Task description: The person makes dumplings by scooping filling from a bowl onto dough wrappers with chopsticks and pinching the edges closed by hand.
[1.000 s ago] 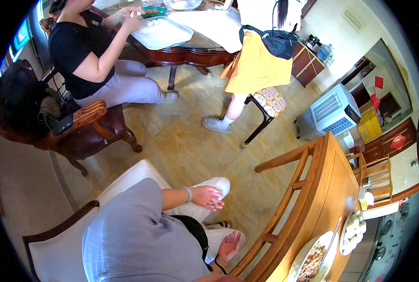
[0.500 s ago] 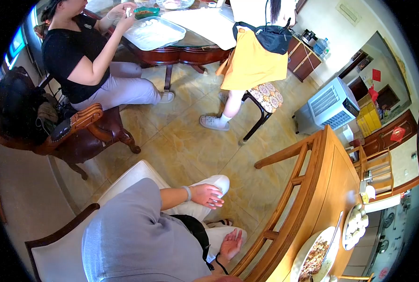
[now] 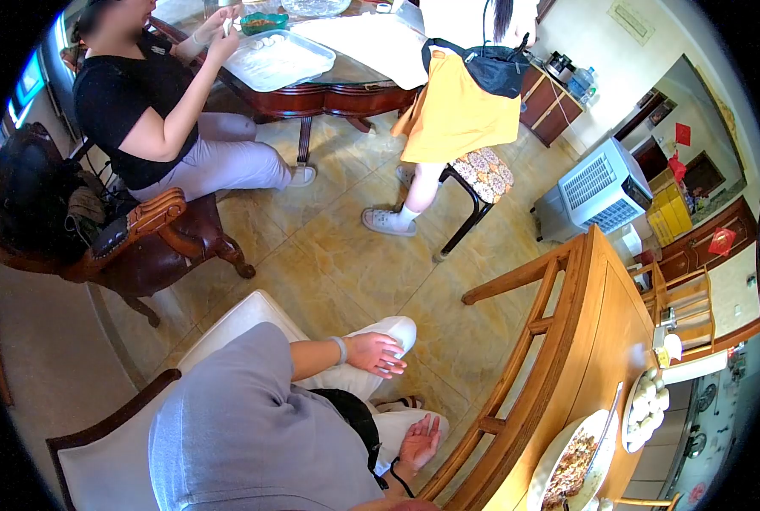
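Note:
My left hand (image 3: 376, 355), with a light band at its wrist, rests on my knee in white trousers (image 3: 395, 334). Its fingers are apart and it holds nothing. My right hand (image 3: 419, 444) lies palm up on my other thigh, fingers spread and slightly curled, with nothing in it; a dark cord circles its wrist. To the right of my right hand is the wooden table (image 3: 597, 332). On that table stand a bowl of brown filling (image 3: 571, 467) with a utensil in it and a plate of pale round items (image 3: 646, 411).
A person in black (image 3: 137, 106) sits at a glass-topped table, pinching something white near a tray (image 3: 279, 61). Another person in an orange skirt (image 3: 462, 111) stands by a patterned stool (image 3: 482, 176). An air cooler (image 3: 595, 187) and a leather armchair (image 3: 158, 247) stand on the floor.
The surroundings have shifted slightly left and up in view. The seated person's hands have moved a little at the tray. My hands stay on my legs.

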Demonstrator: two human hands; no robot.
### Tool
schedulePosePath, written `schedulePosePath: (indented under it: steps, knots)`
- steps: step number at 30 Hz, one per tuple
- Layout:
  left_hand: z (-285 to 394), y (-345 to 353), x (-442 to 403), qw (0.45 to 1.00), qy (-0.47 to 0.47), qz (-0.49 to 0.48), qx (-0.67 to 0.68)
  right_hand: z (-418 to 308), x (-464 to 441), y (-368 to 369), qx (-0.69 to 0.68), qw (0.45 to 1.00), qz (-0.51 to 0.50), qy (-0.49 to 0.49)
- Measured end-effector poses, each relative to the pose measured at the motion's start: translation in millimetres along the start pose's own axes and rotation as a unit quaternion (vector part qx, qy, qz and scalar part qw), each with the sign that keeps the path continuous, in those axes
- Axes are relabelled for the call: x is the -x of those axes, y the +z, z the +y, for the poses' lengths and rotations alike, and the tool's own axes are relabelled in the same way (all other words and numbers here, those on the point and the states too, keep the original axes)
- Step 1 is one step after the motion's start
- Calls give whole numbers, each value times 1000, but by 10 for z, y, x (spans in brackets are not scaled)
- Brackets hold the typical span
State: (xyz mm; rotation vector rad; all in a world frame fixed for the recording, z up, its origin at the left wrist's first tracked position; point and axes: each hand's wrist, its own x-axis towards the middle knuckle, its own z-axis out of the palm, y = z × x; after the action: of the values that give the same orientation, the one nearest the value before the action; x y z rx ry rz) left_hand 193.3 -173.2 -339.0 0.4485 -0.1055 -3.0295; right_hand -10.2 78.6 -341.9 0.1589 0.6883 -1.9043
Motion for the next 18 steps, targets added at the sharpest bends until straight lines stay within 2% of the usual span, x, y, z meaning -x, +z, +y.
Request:
schedulePosePath:
  steps: [13,16,18]
  knots:
    - [20,72,26,1000,-7,24,7,36,29,-28,-10,999,24,-40]
    - [17,-96,-36,999,-10,-24,26,31,27,-72,-27,998,39,-31]
    - [19,-105,-44,999,-11,-19,35,26,34,-43,-36,998,46,-26]
